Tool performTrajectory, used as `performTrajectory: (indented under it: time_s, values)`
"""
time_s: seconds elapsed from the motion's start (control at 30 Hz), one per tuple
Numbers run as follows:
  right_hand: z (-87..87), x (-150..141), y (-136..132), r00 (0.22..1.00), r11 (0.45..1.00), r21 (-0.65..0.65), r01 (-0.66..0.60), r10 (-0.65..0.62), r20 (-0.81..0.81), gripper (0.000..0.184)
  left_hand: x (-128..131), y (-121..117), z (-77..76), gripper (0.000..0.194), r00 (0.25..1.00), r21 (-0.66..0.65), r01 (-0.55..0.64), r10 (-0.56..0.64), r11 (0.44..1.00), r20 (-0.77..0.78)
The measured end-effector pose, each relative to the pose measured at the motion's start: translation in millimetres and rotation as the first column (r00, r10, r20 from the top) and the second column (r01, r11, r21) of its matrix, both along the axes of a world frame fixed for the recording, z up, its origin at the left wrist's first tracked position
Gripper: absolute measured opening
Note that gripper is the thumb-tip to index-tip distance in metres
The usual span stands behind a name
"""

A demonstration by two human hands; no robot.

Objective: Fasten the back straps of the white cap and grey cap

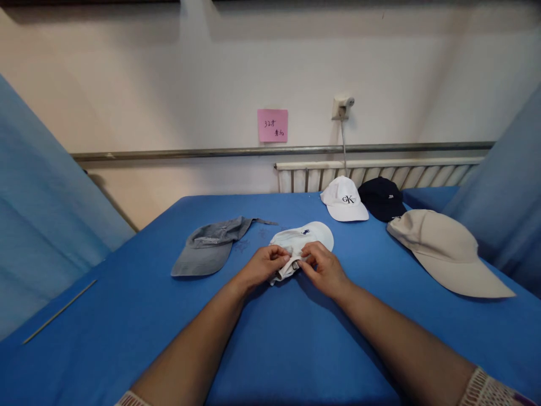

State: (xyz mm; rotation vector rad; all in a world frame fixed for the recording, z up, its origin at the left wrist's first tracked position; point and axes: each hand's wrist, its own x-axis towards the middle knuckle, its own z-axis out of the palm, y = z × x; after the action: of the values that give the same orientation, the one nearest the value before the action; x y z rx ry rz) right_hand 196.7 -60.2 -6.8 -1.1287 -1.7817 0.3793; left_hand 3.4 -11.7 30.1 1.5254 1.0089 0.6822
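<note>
The navy-logo white baseball cap [291,238] is held mid-way across the blue-covered counter [270,361], its back edge [282,274] pinched between the fingers of the left hand [262,264] and of the right hand [324,268]. Handling there seems unfinished (whether any fastening is closed cannot be told). Nearby, the grey baseball cap [211,245] is untouched, its strap [265,222] trailing loose.

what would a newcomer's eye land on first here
Mid-picture, the left hand and right hand hold a white fabric cap with a small dark-blue emblem over bright blue cloth. To the right, a large beige fabric cap stands out. Above the hands, a square pink paper note hangs on the pale wall.
</note>
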Motion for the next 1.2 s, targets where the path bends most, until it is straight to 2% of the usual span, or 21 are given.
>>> performTrajectory:
  time_s: [0.13, 0.27, 0.37, 0.5, 0.6, 0.8, 0.9, 1.07, 1.13, 1.2]
  values:
    - [6.8, -2.5, -2.5, 0.992, 0.994, 0.105, 0.028, -0.041, 0.118, 0.013, 4.4, -0.2, 0.4, 0.032, 0.993, 0.082, -0.121, 0.121, 0.989, 0.006]
    - [15.1, -0.9, -6.9, 0.969, 0.975, 0.219, 0.044, -0.095, 0.227, 0.016, 6.4, 2.6, 2.4, 0.025, 0.961, 0.192, -0.276, 0.275, 0.942, 0.033]
    - [18.8, 1.3, -11.5, 0.95, 0.979, 0.201, 0.013, -0.075, 0.303, 0.016, 3.8, 4.7, 5.8, 0.026, 0.944, 0.213, -0.329, 0.328, 0.92, 0.039]
    - [16.8, -0.3, -13.3, 0.949, 0.996, 0.078, 0.054, -0.075, 0.307, 0.009, 3.1, 0.3, 11.3, 0.03, 0.957, 0.179, -0.289, 0.286, 0.94, 0.046]
    - [13.4, -4.2, -9.9, 0.945, 0.994, 0.03, 0.105, -0.109, 0.308, 0.01, 6.1, -5.5, 13.4, 0.03, 0.97, 0.139, -0.242, 0.236, 0.96, 0.061]
    - [8.3, -8.3, -2.9, 0.934, 0.986, 0.051, 0.162, -0.17, 0.313, 0.004, 6.9, -9.1, 13.4, 0.033, 0.982, 0.03, -0.166, 0.163, 0.986, 0.091]
    - [8.8, -7.6, -3.0, 0.925, 0.979, 0.086, 0.182, -0.2, 0.324, 0.007, 6.2, -8.0, 12.7, 0.036, 0.988, -0.009, -0.116, 0.116, 0.993, 0.098]
    - [18.9, 0.1, -3.2, 0.876, 0.982, 0.134, 0.136, -0.183, 0.446, 0.013, 4.9, -4.8, 14.5, 0.028, 0.973, 0.107, -0.228, 0.222, 0.968, 0.065]
    - [22.5, 5.6, -3.0, 0.847, 0.989, 0.123, 0.082, -0.135, 0.515, 0.015, 3.8, -4.0, 14.8, 0.023, 0.977, 0.188, -0.214, 0.215, 0.959, 0.014]
    - [23.3, 11.3, -3.6, 0.856, 0.998, 0.062, 0.015, -0.045, 0.516, 0.018, 2.7, -4.0, 13.9, 0.021, 0.985, 0.252, -0.151, 0.166, 0.956, -0.04]
